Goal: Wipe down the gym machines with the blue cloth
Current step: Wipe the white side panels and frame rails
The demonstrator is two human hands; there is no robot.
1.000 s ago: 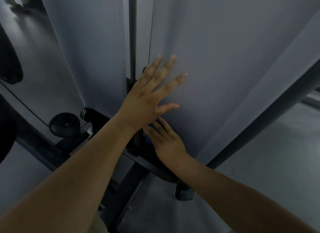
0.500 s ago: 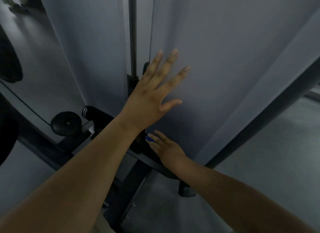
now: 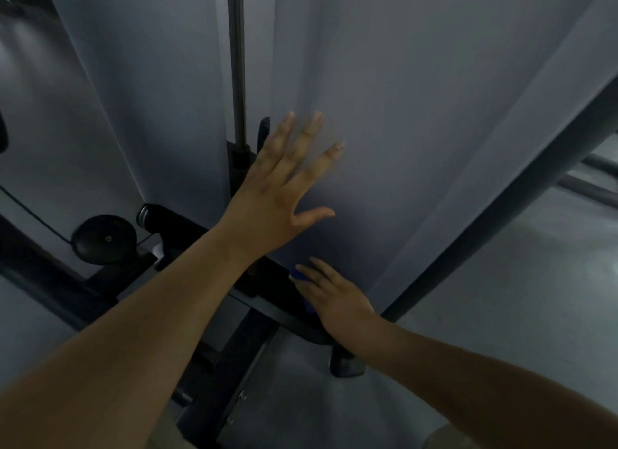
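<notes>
left hand point(image 3: 277, 194) laid flat on the pale grey machine panel point(image 3: 418, 114), fingers spread, nothing held | small blue cloth point(image 3: 298, 276) pinned under straight fingers of the right hand point(image 3: 337, 301), 5 o'clock of the left hand, panel's bottom edge | risk: cloth could get dropped onto the black metal base frame point(image 3: 264, 305) if pressure is eased

Blue cloth point(image 3: 298, 276) was mostly hidden under the right hand point(image 3: 339, 303), with only slivers showing at its fingertips and beside the palm. Left hand point(image 3: 274, 194) fingers point(image 3: 306, 137) were motion-blurred on the grey panel point(image 3: 418, 131), which ran off the top edge above them, as did the metal rod point(image 3: 237, 64). Both forearms were cut by the bottom edge, and the left one covered part of the black base point(image 3: 180, 219).
</notes>
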